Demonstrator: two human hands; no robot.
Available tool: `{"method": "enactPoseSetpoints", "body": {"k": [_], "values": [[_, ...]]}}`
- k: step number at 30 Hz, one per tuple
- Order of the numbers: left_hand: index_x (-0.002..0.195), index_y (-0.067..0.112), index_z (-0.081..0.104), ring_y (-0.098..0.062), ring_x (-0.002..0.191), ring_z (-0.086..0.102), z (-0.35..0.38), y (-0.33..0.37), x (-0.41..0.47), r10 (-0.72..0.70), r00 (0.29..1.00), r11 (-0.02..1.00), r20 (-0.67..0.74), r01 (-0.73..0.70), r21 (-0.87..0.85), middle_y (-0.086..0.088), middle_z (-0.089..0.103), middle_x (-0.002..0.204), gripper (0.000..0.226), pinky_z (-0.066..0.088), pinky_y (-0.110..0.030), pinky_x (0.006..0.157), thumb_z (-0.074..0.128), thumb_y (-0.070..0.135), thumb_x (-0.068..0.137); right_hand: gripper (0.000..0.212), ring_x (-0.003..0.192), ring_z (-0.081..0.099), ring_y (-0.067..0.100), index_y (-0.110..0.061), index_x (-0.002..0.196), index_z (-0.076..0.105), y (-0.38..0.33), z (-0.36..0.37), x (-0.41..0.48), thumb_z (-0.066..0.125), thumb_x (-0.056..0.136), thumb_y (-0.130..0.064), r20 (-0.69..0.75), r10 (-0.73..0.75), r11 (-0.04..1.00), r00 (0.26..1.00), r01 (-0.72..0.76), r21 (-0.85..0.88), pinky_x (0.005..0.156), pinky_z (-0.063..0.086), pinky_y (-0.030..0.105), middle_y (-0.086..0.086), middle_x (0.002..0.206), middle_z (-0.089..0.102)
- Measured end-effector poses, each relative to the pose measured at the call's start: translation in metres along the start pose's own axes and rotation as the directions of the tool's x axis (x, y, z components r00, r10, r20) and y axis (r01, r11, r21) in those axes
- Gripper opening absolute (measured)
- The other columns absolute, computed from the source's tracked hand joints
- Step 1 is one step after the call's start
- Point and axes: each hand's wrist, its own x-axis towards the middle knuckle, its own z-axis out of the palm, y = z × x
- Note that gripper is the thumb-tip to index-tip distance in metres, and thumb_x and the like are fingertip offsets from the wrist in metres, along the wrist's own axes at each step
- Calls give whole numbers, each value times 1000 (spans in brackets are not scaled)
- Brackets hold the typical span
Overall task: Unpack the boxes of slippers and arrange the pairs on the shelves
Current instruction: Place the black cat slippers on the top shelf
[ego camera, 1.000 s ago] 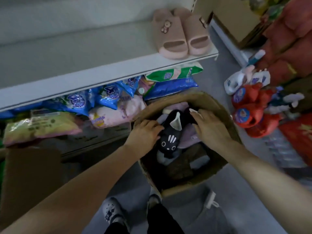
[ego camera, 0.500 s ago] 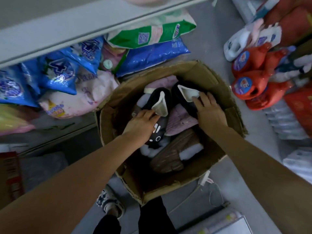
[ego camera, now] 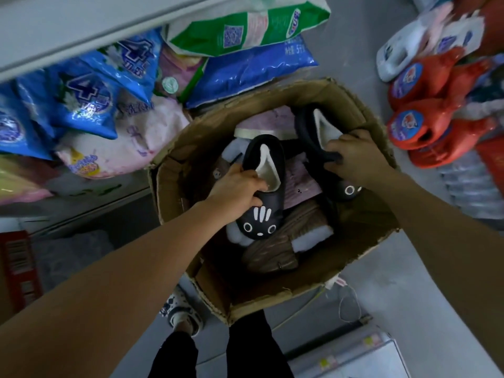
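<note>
An open cardboard box (ego camera: 362,105) stands on the floor below me with several slippers inside. My left hand (ego camera: 236,188) grips a black slipper with a white cat face (ego camera: 261,216) by its fleece-lined opening. My right hand (ego camera: 350,156) grips the matching black slipper (ego camera: 308,124) at its rim, near the box's right wall. Under them lie pink slippers (ego camera: 261,120) and a brown ribbed slipper (ego camera: 275,255) with a pale lining.
A white shelf edge (ego camera: 90,36) runs across the top left. Blue, green and pink bags (ego camera: 240,31) are stacked beneath it, left of the box. Red detergent bottles (ego camera: 425,126) stand on the right. My feet (ego camera: 181,313) are on the grey floor just below the box.
My view has dropped from the shelf with the pink pair down into the box. Both hands have closed on the black cat slippers and lifted them a little apart.
</note>
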Motion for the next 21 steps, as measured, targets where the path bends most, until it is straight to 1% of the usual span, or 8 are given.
{"method": "enactPoseSetpoints", "body": {"k": [3, 5, 9, 11, 16, 17, 19, 21], "values": [[135, 28, 52, -29, 122, 46, 2, 9, 3, -12, 1000, 993, 3, 12, -118, -1, 52, 134, 49, 42, -42, 100, 66, 27, 88, 26, 91, 62, 32, -10, 97, 67, -4, -28, -5, 70, 86, -34, 58, 131, 953, 990, -142, 267, 85, 44, 39, 12, 92, 67], [143, 24, 43, -26, 125, 49, -6, 13, 3, -50, 999, 965, -3, 48, -256, -4, 49, 140, 58, 42, -39, 101, 64, 30, 90, 20, 96, 61, 25, -14, 99, 66, -6, -45, -8, 71, 89, -31, 191, 190, 862, 963, -257, 437, 87, 47, 37, 7, 100, 68], [146, 26, 37, -17, 124, 52, -32, 34, -2, -108, 994, 821, 5, 92, -563, -1, 53, 139, 75, 45, -36, 102, 68, 52, 82, 16, 87, 63, 19, -25, 85, 65, -29, -67, -10, 70, 88, -40, 224, 257, 710, 940, -341, 616, 81, 48, 33, 0, 89, 67], [148, 29, 29, -13, 126, 49, -43, 49, -2, -96, 993, 689, 74, 120, -715, 3, 49, 142, 90, 42, -33, 106, 73, 56, 75, 19, 87, 66, 17, -22, 89, 67, -49, -74, -8, 70, 88, -41, 216, 266, 641, 940, -340, 688, 79, 51, 32, 0, 91, 69], [144, 26, 27, -6, 117, 48, -53, 54, -8, -235, 967, 548, -100, 47, -835, 11, 50, 126, 91, 39, -16, 91, 82, 31, 72, 14, 87, 65, 9, -26, 95, 66, -99, -75, 2, 61, 94, -39, 83, 212, 649, 974, -204, 733, 78, 51, 30, -6, 93, 67], [140, 29, 32, -7, 116, 50, -51, 45, -12, -264, 960, 485, -92, 49, -873, 11, 52, 123, 85, 41, -19, 92, 83, 25, 72, 13, 93, 63, 9, -28, 102, 64, -104, -74, 3, 58, 96, -38, 52, 221, 623, 974, -182, 760, 81, 51, 30, -5, 100, 65], [132, 27, 43, -17, 116, 60, -49, 24, -25, -303, 953, 213, -9, 58, -975, 5, 61, 123, 73, 51, -32, 93, 82, 12, 72, 20, 104, 61, 16, -30, 118, 56, -107, -69, 3, 55, 98, -32, 12, 295, 517, 956, -170, 839, 90, 53, 35, 0, 116, 61], [136, 22, 45, -22, 110, 65, -48, 2, -40, -305, 949, -42, 80, 70, -997, -2, 66, 123, 72, 57, -39, 86, 78, 5, 74, 31, 111, 58, 18, -29, 129, 51, -98, -50, 0, 55, 98, -29, -17, 372, 567, 928, -213, 795, 97, 49, 37, 2, 126, 58]]}}
